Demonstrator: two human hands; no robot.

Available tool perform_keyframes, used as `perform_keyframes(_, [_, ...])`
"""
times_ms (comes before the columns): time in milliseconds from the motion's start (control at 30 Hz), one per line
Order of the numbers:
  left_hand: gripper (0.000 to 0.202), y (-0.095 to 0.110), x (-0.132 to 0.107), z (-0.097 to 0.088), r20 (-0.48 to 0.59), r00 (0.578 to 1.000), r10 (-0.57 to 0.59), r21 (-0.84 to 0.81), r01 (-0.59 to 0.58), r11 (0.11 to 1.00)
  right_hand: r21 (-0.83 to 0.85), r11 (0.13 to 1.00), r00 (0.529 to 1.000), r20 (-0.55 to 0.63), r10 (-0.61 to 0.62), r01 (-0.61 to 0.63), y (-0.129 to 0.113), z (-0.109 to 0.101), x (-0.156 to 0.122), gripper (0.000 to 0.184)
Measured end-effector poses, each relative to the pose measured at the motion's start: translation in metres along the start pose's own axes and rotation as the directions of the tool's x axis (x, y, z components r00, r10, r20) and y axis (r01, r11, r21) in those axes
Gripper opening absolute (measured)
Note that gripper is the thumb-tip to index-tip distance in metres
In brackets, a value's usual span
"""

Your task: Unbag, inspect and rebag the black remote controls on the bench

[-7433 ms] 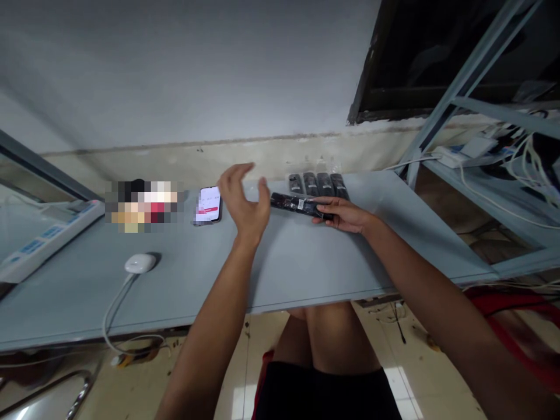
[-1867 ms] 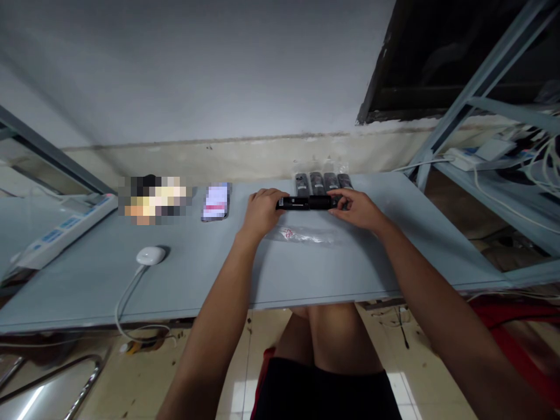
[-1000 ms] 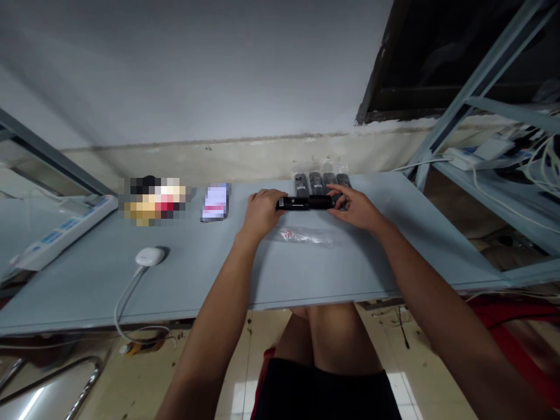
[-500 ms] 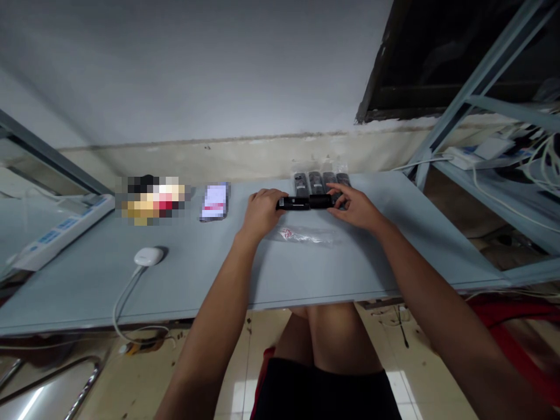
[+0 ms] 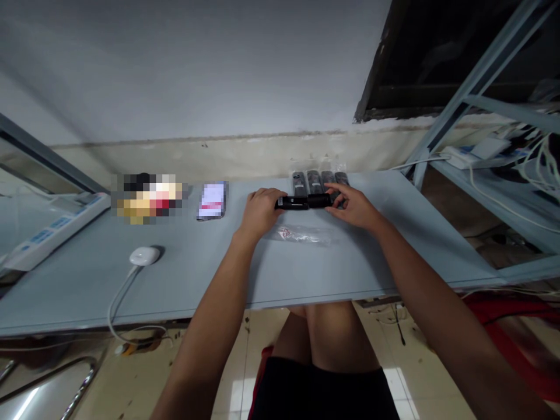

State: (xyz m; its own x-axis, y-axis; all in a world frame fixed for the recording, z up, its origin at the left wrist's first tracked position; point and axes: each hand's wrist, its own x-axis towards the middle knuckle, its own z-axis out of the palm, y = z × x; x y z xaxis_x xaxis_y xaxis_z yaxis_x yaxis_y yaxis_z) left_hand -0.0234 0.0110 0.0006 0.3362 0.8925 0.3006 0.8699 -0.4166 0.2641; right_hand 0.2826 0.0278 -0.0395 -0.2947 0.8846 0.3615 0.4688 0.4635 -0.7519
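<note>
A black remote control [image 5: 294,203] lies sideways between my hands, just above or on the table; a white label shows near its left end, and the slot along it looks like an uncovered battery bay. Around its left end my left hand [image 5: 263,207] is closed. My right hand [image 5: 350,204] pinches the right end, a smooth black section [image 5: 318,200], between thumb and fingers. Behind it stand several dark remotes in clear bags [image 5: 314,182], partly hidden by my right hand. In front lies a flat clear plastic bag [image 5: 301,234] with a red mark.
A phone [image 5: 212,201] and a blurred-out colourful item [image 5: 149,198] are left of my hands. Nearer is a white corded device [image 5: 144,255]. Power strips [image 5: 56,230] sit at the left, with cables on the right shelf [image 5: 503,169]. The table's front edge [image 5: 306,300] is above my knees.
The view has shifted slightly, moving everything a little left in the picture. Both hands keep the same hold on the remote control, with no clear movement of it.
</note>
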Motion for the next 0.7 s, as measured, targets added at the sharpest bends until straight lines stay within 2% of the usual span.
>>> perform_keyframes(300, [0.04,-0.0002,0.0,-0.0008,0.001,1.0,0.006,-0.008,-0.006,1.0,0.015,0.999,0.999,-0.031,-0.031,0.032,0.002,0.0022,0.0009,0.066])
perform_keyframes(700, [0.039,-0.0002,-0.0008,-0.0008,-0.011,1.0,0.017,-0.01,-0.017,1.0,0.016,1.0,1.0,-0.024,-0.014,0.015,0.0021,0.0015,0.0012,0.066])
